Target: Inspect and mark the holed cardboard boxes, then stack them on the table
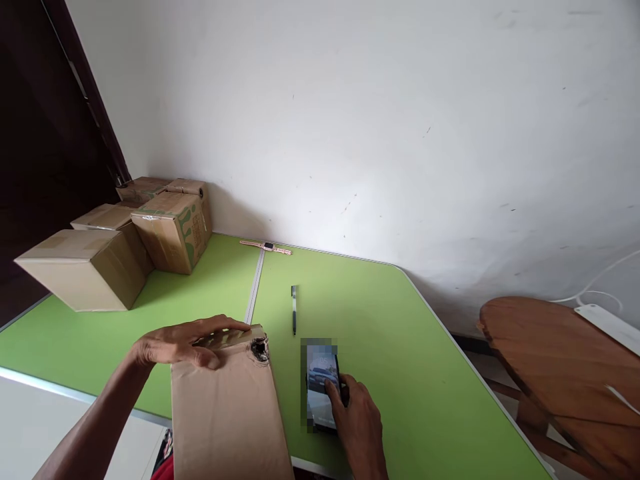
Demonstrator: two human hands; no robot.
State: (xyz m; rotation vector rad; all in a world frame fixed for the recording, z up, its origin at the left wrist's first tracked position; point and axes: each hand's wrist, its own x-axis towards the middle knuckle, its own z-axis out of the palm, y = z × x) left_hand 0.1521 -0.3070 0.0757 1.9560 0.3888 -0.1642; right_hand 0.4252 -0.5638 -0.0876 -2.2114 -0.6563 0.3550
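A plain cardboard box (227,413) stands at the near edge of the green table (400,347). My left hand (185,343) lies flat across the box's far top edge, fingers stretched out and pressing on it. My right hand (357,423) grips a smartphone (321,387) with a lit screen that rests on the table just right of the box; the thumb lies on the screen. A black pen (294,309) lies on the table beyond the phone.
Several cardboard boxes (125,243) are stacked at the table's far left corner. A wristwatch (267,247) lies along the far edge by the wall. A round wooden tabletop (565,373) stands to the right, with a white cable behind it.
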